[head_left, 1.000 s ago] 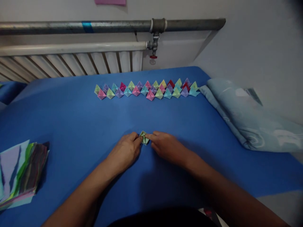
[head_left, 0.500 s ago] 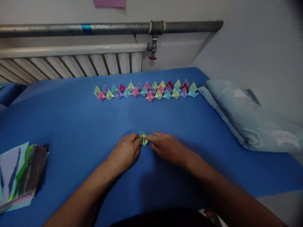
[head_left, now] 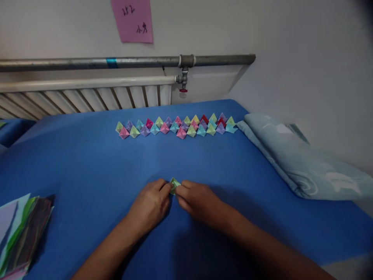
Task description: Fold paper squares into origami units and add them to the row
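A small light-green origami boat (head_left: 174, 184) of folded paper is between my hands, low over the blue surface. My left hand (head_left: 152, 200) pinches its left side with thumb and fingers. From the right, my right hand (head_left: 196, 198) grips the opposite side, fingers closed on the paper. The fingertips cover both sides of the boat; its pointed top and part of the inner folds show. Farther back, several folded paper boats (head_left: 164, 128) in pink, green, blue, purple, yellow and red stand in close rows.
A stack of coloured paper sheets (head_left: 21, 233) lies at the left on the blue sheet (head_left: 101, 167). A folded pale-blue cloth (head_left: 279, 155) rests at the right. Behind are a white radiator (head_left: 101, 99), a metal pipe (head_left: 145, 62) and a pink note (head_left: 134, 21).
My view has tilted up, showing more of the wall and pink note. My right hand has gone from a stretched index finger touching the boat to a closed grip on its right side.
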Tool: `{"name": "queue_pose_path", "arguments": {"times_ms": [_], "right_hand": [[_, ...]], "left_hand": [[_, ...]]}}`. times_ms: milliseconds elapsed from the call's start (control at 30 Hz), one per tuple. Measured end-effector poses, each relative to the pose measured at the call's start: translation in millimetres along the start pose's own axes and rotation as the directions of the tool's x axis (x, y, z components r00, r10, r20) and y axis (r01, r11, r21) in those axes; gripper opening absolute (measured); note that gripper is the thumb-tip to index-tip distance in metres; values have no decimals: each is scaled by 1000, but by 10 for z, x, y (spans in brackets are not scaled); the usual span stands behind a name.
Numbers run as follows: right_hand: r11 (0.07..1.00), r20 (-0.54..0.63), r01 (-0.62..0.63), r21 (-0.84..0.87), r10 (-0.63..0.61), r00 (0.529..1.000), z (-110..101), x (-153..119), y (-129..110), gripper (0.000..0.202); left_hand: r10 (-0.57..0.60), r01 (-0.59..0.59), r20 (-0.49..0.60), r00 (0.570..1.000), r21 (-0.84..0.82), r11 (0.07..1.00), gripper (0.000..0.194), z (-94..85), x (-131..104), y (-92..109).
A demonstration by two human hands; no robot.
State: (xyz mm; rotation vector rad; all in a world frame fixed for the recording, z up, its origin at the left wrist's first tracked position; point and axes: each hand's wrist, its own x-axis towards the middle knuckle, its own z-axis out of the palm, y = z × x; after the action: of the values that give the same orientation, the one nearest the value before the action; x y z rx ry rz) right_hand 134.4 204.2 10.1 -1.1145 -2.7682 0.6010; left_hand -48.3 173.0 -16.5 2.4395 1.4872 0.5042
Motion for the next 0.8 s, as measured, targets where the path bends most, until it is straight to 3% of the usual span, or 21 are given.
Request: {"name": "queue_pose_path", "arguments": {"times_ms": [67, 167, 267, 367, 567, 800], "right_hand": [[1000, -46, 1, 7, -1, 999, 13, -9, 27, 14], [998, -180, 0, 66, 12, 984, 34, -5, 134, 14], [991, -363, 28, 134, 23, 932, 22, 116, 324, 14], [994, -431, 24, 111, 26, 902, -58, 424, 541, 13], [994, -462, -79, -70, 38, 886, -190, 1190, 873, 16], [994, -467, -90, -63, 50, 883, -113, 1405, 1063, 16]], "left_hand": [[3, -7, -131, 991, -27, 1000, 28, -11, 1, -13], [-32, 11, -348, 937, -63, 998, 28, 4, 8, -48], [-74, 37, -437, 896, -93, 995, 28, 73, 29, -105], [-100, 45, -422, 901, -137, 990, 27, 154, 64, -168], [-162, 91, -383, 909, -198, 976, 26, 214, 104, -231], [-209, 144, -323, 923, -213, 966, 28, 227, 101, -187]]}}
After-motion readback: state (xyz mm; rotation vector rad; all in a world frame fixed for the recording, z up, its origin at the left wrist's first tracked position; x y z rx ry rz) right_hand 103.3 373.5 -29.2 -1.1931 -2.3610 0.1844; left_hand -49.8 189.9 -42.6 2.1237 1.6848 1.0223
